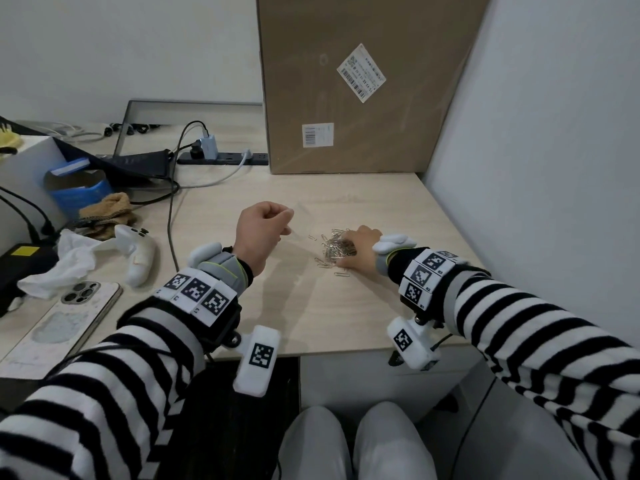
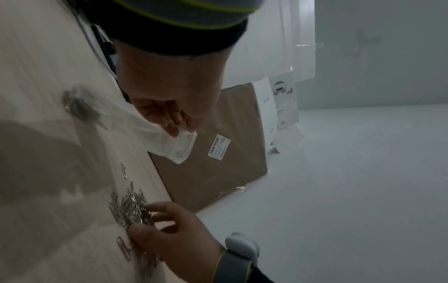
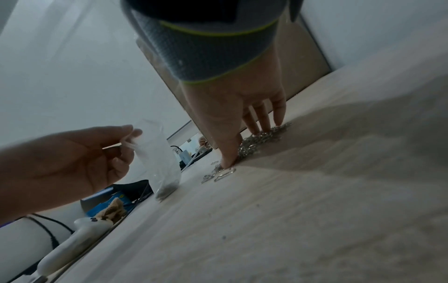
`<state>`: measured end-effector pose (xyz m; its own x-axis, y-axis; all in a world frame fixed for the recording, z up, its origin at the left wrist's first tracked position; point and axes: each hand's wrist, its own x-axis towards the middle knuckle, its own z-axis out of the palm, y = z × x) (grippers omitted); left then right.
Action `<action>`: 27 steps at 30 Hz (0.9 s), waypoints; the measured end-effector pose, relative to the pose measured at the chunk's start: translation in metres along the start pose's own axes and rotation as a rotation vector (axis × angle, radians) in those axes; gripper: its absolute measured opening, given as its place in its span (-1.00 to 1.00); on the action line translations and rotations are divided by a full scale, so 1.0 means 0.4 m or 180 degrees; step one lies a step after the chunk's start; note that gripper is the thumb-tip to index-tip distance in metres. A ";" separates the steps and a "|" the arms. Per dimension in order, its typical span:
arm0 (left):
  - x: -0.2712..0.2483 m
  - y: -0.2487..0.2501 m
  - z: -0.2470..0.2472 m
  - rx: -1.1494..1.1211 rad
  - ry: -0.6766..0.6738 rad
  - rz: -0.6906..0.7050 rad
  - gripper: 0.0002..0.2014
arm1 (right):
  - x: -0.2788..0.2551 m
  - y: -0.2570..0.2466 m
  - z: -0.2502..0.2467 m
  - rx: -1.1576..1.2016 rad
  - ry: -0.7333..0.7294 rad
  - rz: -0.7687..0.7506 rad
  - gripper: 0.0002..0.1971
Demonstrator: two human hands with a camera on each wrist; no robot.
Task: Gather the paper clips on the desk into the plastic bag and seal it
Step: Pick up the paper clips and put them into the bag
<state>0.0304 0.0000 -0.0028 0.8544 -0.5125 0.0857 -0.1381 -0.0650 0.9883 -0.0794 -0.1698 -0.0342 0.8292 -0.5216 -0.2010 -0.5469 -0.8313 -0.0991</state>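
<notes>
Toward the desk's (image 1: 346, 306) front right: right hand (image 1: 360, 249) planted on the heap of paper clips (image 1: 337, 245), thumb and fingertips curled round it, a few strays outside the grasp. Just left, slightly farther: left hand (image 1: 259, 233) raised, pinching the top edge of the plastic bag (image 2: 155, 134). Bag slanting from fingers down to the desk, small clump already inside at the bottom. Likely next: short carry leftward and up to the mouth. Beyond, upright cardboard box (image 1: 363, 81).

The paper clips (image 1: 337, 247) lie heaped on the desk (image 1: 311, 306), right of the plastic bag (image 3: 158, 155); a cardboard box (image 1: 363, 81) stands behind, and a game controller (image 1: 138, 258) lies far left.
</notes>
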 end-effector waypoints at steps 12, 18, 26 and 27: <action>-0.026 -0.008 0.040 0.0159 -0.0041 -0.0098 -0.82 | -0.004 0.013 -0.032 0.0629 0.0244 0.0131 -0.73; -0.029 -0.001 0.070 0.0101 -0.0056 -0.0190 -0.81 | -0.004 0.046 -0.028 0.1784 0.0777 0.0547 -0.84; -0.023 0.011 0.117 -0.0054 -0.0047 -0.0360 -0.80 | 0.004 0.057 -0.052 0.3314 0.1021 0.0621 -0.93; -0.022 0.011 0.121 -0.0055 -0.0054 -0.0375 -0.80 | 0.010 0.056 -0.057 0.3437 0.1068 0.0550 -0.89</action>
<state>-0.0019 -0.0371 -0.0054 0.8556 -0.5165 -0.0331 -0.0284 -0.1108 0.9934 -0.0858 -0.1949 -0.0151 0.6336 -0.7727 -0.0391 -0.3356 -0.2289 -0.9138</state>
